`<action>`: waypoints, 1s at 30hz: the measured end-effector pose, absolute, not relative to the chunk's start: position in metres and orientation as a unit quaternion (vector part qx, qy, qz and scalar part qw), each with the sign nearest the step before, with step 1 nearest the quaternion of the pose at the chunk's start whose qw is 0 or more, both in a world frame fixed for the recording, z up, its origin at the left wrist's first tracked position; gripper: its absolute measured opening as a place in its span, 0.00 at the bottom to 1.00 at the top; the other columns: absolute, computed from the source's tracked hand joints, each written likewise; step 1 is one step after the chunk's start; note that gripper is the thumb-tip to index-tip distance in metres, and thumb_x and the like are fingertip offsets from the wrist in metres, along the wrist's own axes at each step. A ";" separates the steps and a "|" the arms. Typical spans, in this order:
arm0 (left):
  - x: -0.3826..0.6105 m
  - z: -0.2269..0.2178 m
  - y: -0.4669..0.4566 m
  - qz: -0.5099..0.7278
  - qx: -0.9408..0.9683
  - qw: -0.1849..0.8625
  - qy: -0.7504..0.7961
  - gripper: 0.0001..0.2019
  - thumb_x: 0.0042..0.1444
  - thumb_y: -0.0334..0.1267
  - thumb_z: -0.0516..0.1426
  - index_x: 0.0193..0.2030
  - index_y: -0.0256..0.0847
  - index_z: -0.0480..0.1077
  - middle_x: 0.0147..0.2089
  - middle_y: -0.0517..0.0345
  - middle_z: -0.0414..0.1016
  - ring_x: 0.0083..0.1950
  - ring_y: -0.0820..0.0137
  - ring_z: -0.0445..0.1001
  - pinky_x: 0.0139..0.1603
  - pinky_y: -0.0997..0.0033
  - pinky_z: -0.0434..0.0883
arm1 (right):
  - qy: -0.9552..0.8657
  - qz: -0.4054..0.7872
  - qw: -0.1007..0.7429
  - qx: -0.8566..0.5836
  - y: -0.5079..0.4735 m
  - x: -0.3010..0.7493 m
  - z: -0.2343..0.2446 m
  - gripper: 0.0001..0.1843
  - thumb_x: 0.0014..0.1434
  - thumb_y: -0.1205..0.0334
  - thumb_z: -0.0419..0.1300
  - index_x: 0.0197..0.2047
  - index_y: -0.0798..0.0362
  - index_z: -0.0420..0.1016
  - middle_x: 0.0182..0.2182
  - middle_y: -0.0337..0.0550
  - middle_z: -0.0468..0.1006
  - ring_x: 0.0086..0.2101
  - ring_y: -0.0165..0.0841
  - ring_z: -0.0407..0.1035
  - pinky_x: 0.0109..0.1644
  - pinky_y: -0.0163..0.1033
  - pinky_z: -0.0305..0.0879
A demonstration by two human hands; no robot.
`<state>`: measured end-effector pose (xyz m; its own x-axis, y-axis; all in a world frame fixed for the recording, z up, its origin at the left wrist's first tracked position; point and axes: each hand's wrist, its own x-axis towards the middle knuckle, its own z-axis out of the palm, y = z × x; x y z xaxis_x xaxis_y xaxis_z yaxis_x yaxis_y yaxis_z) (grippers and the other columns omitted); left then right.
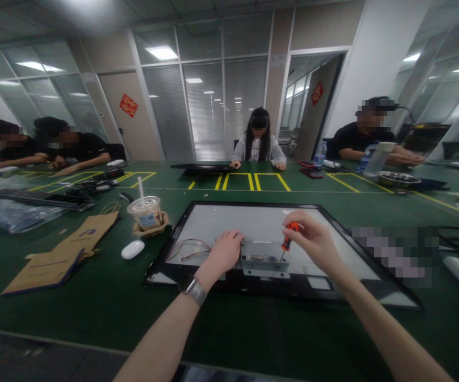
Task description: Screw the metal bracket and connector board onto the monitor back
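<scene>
Metal bracket point(265, 266) sits on the panel point(213, 218), below my right grip point(313, 237) pinching the screwdriver point(288, 240); screw work looks unfinished, my left grip's point(226, 250) hold I can't tell.

Within the right grip point(314, 236), the screwdriver point(290, 233) pairs a smooth plastic handle with a thin metal shaft. Just below that grip, the bracket point(267, 264) is bare sheet metal with a dull sheen. Beneath both grips, the panel point(221, 216) shows a smooth, matt back, edged by a dark frame point(221, 285) that looks like plastic. Behind the left grip point(226, 252), the watch point(192, 288) has a metallic-looking band. To that grip's left, the rounded white object point(132, 249) is glossy plastic, the cup point(146, 217) has a clear plastic lid, and the bag point(64, 254) is creased, matt paper. Around everything, the table point(133, 305) looks smooth and mostly matt.
</scene>
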<state>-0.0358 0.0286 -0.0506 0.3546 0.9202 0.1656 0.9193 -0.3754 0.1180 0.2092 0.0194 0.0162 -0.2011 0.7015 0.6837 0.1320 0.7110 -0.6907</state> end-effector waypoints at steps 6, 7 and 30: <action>-0.037 -0.049 0.028 0.095 0.822 0.009 0.562 0.20 0.67 0.28 0.45 0.61 0.39 0.69 0.63 0.47 0.70 0.62 0.60 0.69 0.65 0.60 0.65 | -0.713 0.357 0.535 -0.279 0.018 0.212 0.016 0.15 0.66 0.51 0.60 0.51 0.46 0.79 0.36 0.44 0.80 0.38 0.38 0.75 0.41 0.45 0.74; -0.037 -0.049 0.028 0.096 0.822 0.009 0.561 0.20 0.67 0.28 0.45 0.61 0.39 0.69 0.63 0.47 0.70 0.62 0.60 0.69 0.65 0.60 0.65 | -0.712 0.370 0.531 -0.274 0.018 0.213 0.015 0.15 0.67 0.51 0.59 0.52 0.46 0.78 0.37 0.44 0.81 0.39 0.38 0.76 0.43 0.45 0.74; -0.036 -0.046 0.026 0.096 0.822 0.006 0.561 0.20 0.67 0.28 0.45 0.61 0.37 0.69 0.64 0.46 0.70 0.62 0.60 0.69 0.64 0.59 0.66 | -0.701 0.367 0.537 -0.294 0.018 0.212 0.018 0.12 0.64 0.51 0.63 0.45 0.48 0.81 0.36 0.44 0.80 0.36 0.37 0.75 0.39 0.43 0.75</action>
